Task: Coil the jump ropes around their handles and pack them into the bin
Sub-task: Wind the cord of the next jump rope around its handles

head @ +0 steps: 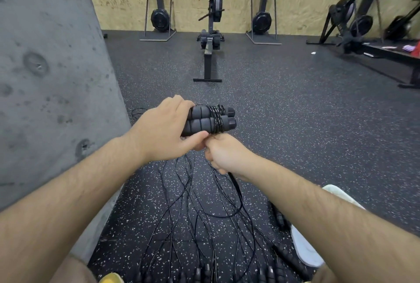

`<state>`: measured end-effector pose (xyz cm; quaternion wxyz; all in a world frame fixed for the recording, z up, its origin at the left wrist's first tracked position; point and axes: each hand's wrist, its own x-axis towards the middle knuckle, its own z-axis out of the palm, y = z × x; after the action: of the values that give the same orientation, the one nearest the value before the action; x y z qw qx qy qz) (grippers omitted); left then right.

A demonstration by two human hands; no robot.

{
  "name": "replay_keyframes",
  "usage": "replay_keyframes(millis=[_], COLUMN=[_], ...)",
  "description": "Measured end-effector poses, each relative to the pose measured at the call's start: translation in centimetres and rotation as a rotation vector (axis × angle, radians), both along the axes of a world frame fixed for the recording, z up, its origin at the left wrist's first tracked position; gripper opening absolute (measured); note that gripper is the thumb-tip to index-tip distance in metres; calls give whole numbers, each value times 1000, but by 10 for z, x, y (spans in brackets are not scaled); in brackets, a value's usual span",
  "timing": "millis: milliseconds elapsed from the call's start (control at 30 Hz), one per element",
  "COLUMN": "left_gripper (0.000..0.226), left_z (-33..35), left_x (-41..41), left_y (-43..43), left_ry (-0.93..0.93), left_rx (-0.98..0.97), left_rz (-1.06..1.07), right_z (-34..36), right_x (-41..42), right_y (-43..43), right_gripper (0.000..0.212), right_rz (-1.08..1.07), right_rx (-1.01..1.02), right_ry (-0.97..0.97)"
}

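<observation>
Snagging was judged the risk: paired black foam handles (200, 121), wound with thin black cord (217, 119), were gripped mid-scene by the left hand (162, 129), and the cord pinched in the fisted right hand (223, 155) could have been caught among tangled ropes (193, 203) on the near floor (295, 146).

Near ends of the paired handles (210, 120) sit under the left hand (163, 130); its fingertips go behind them, unseen. Just below the handles, the right hand (225, 155) is fisted over the stretch of rope (217, 119) it grips. Further below, loose ropes (200, 214) run off the bottom edge, end grips cropped. Yellow object (111, 278) down there: cropped, can't ID. Far up-right of the handles, machines (361, 26) blurred, cut by the edge.
</observation>
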<state>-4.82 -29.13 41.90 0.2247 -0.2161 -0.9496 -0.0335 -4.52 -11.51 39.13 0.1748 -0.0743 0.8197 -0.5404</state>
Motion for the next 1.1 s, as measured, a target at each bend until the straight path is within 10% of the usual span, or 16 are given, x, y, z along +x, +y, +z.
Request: replay_keyframes(millis=[733, 1100], left_gripper=[71, 69], left_z=[-12, -6], left_x=[-18, 1], left_y=[-8, 4], left_ry=[-41, -195], left_rx=[-145, -2], left_rz=[-27, -393], right_z=[62, 58], right_x=[19, -42], right_y=[39, 76], right_gripper=[23, 23], right_rz=[307, 195], right_rx=[944, 713], right_ry=[759, 976])
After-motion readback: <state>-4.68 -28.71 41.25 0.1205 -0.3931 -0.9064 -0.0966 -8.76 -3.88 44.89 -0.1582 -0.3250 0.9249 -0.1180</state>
